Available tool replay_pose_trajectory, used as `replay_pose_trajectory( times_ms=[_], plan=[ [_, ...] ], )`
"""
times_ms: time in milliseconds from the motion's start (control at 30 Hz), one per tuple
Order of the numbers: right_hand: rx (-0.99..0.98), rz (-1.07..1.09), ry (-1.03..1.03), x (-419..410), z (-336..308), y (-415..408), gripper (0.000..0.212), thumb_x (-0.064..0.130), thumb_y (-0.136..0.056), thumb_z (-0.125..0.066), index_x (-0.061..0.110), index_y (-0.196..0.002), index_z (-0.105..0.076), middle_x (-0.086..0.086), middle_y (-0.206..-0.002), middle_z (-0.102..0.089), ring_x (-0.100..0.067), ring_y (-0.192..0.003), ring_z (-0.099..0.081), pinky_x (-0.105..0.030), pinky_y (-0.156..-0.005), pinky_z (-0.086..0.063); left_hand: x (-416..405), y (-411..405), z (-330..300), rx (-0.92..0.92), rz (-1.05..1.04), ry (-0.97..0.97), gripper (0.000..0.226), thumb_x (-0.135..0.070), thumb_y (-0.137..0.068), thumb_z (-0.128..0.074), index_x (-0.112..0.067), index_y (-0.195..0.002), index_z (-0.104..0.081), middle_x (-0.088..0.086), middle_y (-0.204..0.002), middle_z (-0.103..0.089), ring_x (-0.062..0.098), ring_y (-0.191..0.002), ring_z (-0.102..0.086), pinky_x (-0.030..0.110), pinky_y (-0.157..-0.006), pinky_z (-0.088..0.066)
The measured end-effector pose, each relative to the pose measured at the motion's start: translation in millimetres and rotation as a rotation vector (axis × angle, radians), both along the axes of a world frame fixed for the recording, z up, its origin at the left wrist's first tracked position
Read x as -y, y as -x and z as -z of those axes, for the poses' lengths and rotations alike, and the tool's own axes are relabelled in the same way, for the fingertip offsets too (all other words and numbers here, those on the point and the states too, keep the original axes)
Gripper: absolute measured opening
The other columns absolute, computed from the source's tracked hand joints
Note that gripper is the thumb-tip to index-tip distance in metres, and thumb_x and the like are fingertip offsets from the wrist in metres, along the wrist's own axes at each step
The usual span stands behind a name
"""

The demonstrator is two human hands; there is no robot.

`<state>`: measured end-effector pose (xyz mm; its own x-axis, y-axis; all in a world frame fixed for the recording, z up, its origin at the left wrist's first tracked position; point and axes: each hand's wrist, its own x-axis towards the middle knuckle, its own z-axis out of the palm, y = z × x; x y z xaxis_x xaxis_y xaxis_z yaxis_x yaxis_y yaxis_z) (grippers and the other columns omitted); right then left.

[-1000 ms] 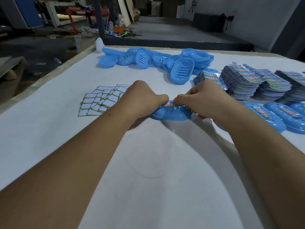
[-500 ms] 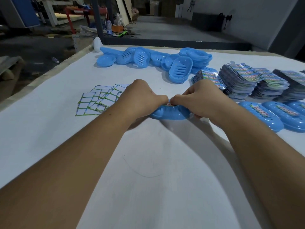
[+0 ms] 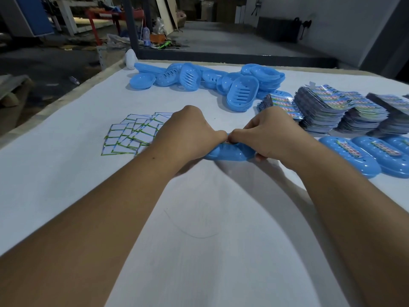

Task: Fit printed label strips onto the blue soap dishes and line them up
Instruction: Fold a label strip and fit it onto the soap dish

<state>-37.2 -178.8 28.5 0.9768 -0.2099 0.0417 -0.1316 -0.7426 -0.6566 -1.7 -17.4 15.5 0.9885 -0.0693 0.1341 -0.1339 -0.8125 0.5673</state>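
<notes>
On the white desk [image 3: 66,173], the left hand [image 3: 188,135] and right hand [image 3: 269,132] both grip one blue soap dish [image 3: 230,152], thumbs meeting over its label strip [image 3: 228,142]. Just to the right lie finished dishes [image 3: 349,156] in a row. Behind them sit label stacks [image 3: 332,109]. White cards [image 3: 132,134] lie left. Farthest back is a pile of blue dishes [image 3: 210,78].

A wide surface [image 3: 66,173] covered in white cloth was seen in a dim workshop. Beyond it a grey concrete floor [image 3: 221,38] was laid, bounded on the right by a pale grey wall [image 3: 332,18]. A red metal frame [image 3: 106,16], leaning boards [image 3: 163,14] and scattered litter [image 3: 159,41] were seen at the far left.
</notes>
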Motion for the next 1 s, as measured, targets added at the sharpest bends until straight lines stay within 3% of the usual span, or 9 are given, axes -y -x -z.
replay_pose_trajectory(
  times_ms=[233,400,600,700,833,933,1000],
  plan=[
    [-0.007,0.015,0.106,-3,-2,1,0.039,0.052,-0.075,-0.076,0.014,-0.067,-0.076,-0.001,-0.044,-0.064,-0.003,-0.032,-0.050,-0.022,-0.045,-0.038,1,6,-2,0.105,-0.024,-0.133,0.034,-0.058,-0.071,-0.069,-0.024,-0.077,-0.071,-0.006,-0.077,-0.069,0.021,-0.079,-0.065,0.033,-0.070,-0.054],
    [0.004,0.031,0.179,-3,-4,3,0.044,0.053,-0.078,-0.072,0.010,-0.073,-0.078,0.003,-0.037,-0.058,-0.002,-0.034,-0.050,-0.023,-0.045,-0.034,2,10,-4,0.174,-0.026,-0.228,0.033,-0.059,-0.075,-0.068,-0.027,-0.075,-0.067,-0.005,-0.081,-0.067,0.025,-0.082,-0.064,0.031,-0.063,-0.044],
    [0.003,0.054,0.234,-4,-6,4,0.047,0.055,-0.076,-0.071,0.008,-0.076,-0.079,0.002,-0.037,-0.058,-0.003,-0.032,-0.047,-0.023,-0.042,-0.031,3,11,-5,0.226,-0.008,-0.287,0.033,-0.056,-0.079,-0.065,-0.026,-0.091,-0.068,0.000,-0.092,-0.068,0.028,-0.089,-0.063,0.033,-0.068,-0.048],
    [-0.008,0.052,0.218,-4,-7,5,0.050,0.055,-0.077,-0.072,0.006,-0.081,-0.079,0.003,-0.036,-0.057,-0.005,-0.035,-0.051,-0.022,-0.043,-0.033,2,11,-2,0.241,-0.004,-0.245,0.035,-0.056,-0.079,-0.067,-0.025,-0.095,-0.063,-0.001,-0.096,-0.064,0.027,-0.092,-0.060,0.033,-0.069,-0.044],
    [-0.006,0.053,0.203,-2,-6,4,0.054,0.056,-0.075,-0.074,0.004,-0.087,-0.079,-0.001,-0.044,-0.064,-0.012,-0.047,-0.062,-0.023,-0.048,-0.041,0,7,2,0.156,0.005,-0.142,0.035,-0.058,-0.078,-0.069,-0.028,-0.081,-0.052,-0.010,-0.084,-0.052,0.021,-0.088,-0.056,0.032,-0.065,-0.036],
    [-0.003,0.048,0.185,2,-4,4,0.058,0.059,-0.073,-0.078,0.003,-0.085,-0.077,-0.007,-0.054,-0.069,-0.022,-0.063,-0.073,-0.028,-0.057,-0.050,-2,3,4,0.112,-0.012,-0.091,0.037,-0.062,-0.073,-0.069,-0.029,-0.079,-0.053,-0.015,-0.080,-0.053,0.013,-0.081,-0.057,0.031,-0.060,-0.037],
    [-0.014,0.030,0.110,4,-2,4,0.053,0.056,-0.074,-0.079,0.003,-0.077,-0.076,-0.006,-0.057,-0.071,-0.024,-0.060,-0.073,-0.032,-0.061,-0.056,-3,1,6,0.092,-0.027,-0.018,0.035,-0.061,-0.072,-0.070,-0.030,-0.080,-0.057,-0.014,-0.079,-0.057,0.010,-0.080,-0.059,0.031,-0.062,-0.045]
  ],
)
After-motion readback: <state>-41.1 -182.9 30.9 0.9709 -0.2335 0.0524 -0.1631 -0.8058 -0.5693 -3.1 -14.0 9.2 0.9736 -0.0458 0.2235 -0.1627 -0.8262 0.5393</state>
